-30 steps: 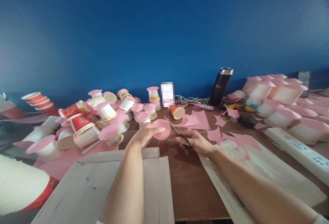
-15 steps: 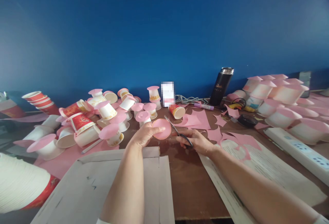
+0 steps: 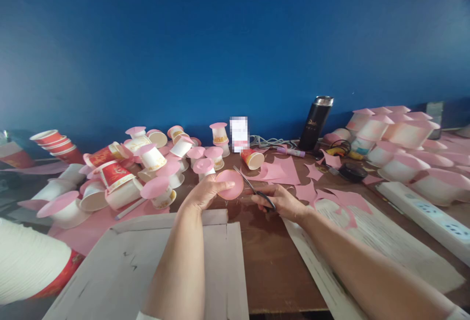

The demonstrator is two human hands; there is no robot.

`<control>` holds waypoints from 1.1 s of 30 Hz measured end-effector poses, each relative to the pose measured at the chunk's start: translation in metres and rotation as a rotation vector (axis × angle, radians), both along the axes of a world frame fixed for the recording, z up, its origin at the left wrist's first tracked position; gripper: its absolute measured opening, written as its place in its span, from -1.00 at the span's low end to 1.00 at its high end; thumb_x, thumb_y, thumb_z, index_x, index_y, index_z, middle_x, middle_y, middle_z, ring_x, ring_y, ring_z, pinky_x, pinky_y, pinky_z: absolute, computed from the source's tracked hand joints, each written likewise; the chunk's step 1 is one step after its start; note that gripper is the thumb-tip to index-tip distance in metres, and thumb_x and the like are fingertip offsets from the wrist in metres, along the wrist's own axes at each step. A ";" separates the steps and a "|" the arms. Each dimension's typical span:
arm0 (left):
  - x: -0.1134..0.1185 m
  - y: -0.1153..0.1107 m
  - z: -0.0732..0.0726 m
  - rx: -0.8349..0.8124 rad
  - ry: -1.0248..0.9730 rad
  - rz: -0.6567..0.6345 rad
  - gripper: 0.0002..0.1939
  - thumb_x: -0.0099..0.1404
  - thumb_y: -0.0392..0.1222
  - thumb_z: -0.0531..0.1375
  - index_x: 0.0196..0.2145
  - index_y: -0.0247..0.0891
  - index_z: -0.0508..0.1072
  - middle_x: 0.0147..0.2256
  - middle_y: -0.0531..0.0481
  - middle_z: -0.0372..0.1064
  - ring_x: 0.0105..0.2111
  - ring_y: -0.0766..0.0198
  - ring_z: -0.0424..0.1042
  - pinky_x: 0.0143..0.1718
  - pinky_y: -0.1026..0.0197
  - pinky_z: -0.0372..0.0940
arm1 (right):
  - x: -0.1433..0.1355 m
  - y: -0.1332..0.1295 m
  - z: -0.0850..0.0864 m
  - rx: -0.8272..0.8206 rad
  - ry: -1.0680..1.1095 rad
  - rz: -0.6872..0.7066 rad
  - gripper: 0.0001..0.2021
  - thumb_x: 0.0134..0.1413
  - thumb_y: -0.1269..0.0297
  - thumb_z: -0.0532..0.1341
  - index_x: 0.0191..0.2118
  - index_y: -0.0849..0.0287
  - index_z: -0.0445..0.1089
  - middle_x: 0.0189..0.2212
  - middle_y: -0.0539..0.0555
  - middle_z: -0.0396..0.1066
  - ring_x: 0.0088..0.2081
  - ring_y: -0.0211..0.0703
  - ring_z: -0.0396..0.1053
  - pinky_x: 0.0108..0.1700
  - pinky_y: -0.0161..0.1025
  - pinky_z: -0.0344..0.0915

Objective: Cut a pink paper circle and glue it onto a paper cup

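Observation:
Between the thumb and fingers of my left hand point(image 3: 203, 193) is a round pink paper disc point(image 3: 229, 190), its face turned toward me. My right hand point(image 3: 282, 202) grips black-handled scissors point(image 3: 249, 179) by the loops. Their blades point up and left, close to the disc's right edge; whether they touch it I cannot tell. Behind the hands, a red paper cup point(image 3: 252, 159) lies on its side. Pink paper scraps point(image 3: 282, 170) are spread to the right of it. Several white cups with pink paper tops point(image 3: 153, 157) crowd the left side.
A black thermos point(image 3: 316, 123) stands near the blue wall. On the right are a white power strip point(image 3: 424, 214) and more pink-topped cups point(image 3: 400, 163). Grey cardboard point(image 3: 110, 266) lies under my left forearm, a printed sheet point(image 3: 389, 246) under the right. Stacked red cups point(image 3: 57, 144) lean at far left.
The whole view has shifted very slightly. Both hands keep their hold on the disc and the scissors, with almost no movement.

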State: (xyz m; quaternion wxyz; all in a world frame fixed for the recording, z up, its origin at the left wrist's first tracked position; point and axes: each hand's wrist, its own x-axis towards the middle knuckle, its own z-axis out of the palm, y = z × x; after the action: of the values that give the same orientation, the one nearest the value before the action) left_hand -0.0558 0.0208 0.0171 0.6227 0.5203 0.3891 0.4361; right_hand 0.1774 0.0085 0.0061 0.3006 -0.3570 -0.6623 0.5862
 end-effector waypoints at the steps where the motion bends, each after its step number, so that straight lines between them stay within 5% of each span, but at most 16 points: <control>1: 0.000 0.000 0.000 -0.001 0.003 0.000 -0.57 0.01 -0.20 0.35 -0.13 -0.37 0.51 -0.27 -0.13 0.51 -0.20 0.08 0.45 -0.10 0.10 0.23 | 0.000 0.000 0.000 0.003 -0.009 0.001 -0.54 0.04 0.00 0.27 -0.04 0.22 0.50 -0.59 -0.04 0.28 -0.52 -0.34 0.19 -0.50 -0.36 0.10; 33: -0.005 0.003 -0.003 -0.096 -0.008 -0.016 -0.59 -0.06 -0.19 0.39 -0.22 -0.38 0.52 -0.35 -0.10 0.50 -0.25 0.13 0.45 -0.18 0.17 0.26 | 0.005 0.002 -0.003 -0.055 -0.049 -0.004 -0.53 -0.01 -0.02 0.31 -0.06 0.20 0.50 -0.59 -0.05 0.26 -0.52 -0.34 0.19 -0.52 -0.37 0.13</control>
State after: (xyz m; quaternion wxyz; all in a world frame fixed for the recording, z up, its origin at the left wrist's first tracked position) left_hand -0.0607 0.0234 0.0142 0.6520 0.4911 0.4027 0.4142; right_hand 0.1822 0.0110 0.0035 0.2755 -0.3804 -0.6523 0.5949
